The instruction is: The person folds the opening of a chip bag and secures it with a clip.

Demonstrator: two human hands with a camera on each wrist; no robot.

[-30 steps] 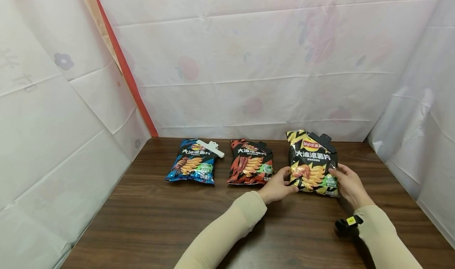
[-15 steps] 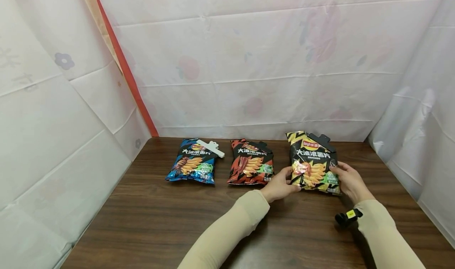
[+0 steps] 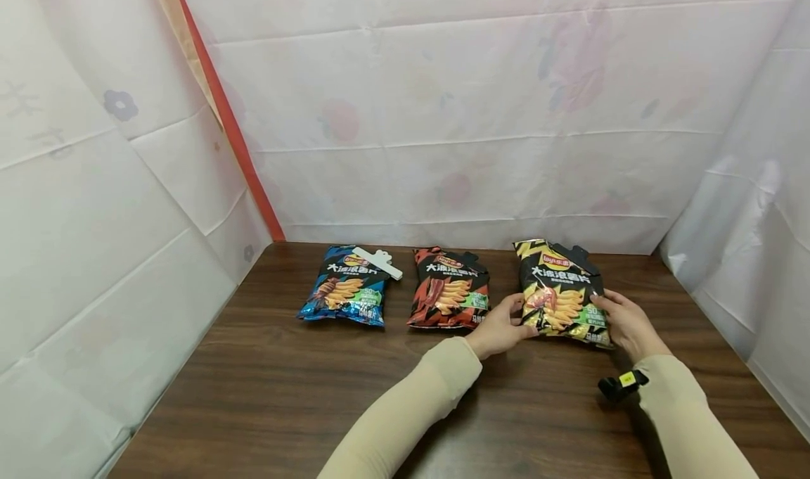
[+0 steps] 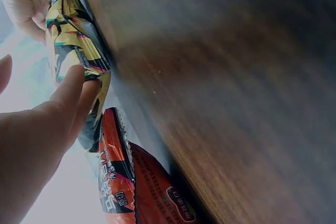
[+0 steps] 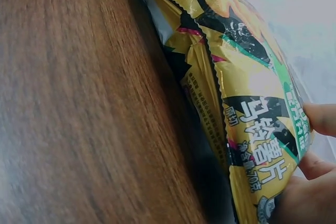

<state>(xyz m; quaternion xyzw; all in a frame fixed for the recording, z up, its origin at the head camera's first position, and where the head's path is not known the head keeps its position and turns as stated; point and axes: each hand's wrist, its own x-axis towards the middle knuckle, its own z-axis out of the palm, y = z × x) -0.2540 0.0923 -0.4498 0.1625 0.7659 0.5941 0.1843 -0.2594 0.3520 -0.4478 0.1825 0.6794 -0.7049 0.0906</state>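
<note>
In the head view a yellow and black bag of potato chips (image 3: 560, 292) lies at the right of the table, a black clip (image 3: 576, 257) across its top right corner. My left hand (image 3: 500, 330) holds the bag by its lower left side. At its lower right side my right hand (image 3: 633, 324) grips it, thumb on the front. The right wrist view shows the bag's bottom edge (image 5: 252, 103) slightly off the wood, with fingers (image 5: 312, 198) at its side. In the left wrist view, fingers (image 4: 73, 85) touch the yellow bag (image 4: 73, 40).
A red bag of chips (image 3: 446, 292) with a black clip (image 3: 471, 262) lies just left of my left hand. Farther left is a blue bag of chips (image 3: 344, 292) with a white clip (image 3: 377, 262). All lie near the wooden table's (image 3: 285, 394) back edge, before a white cloth (image 3: 455, 113).
The yellow bag has come down a little and slightly right, its upper end sinking toward the table. Both hands stay on it. The red and blue bags keep their places.
</note>
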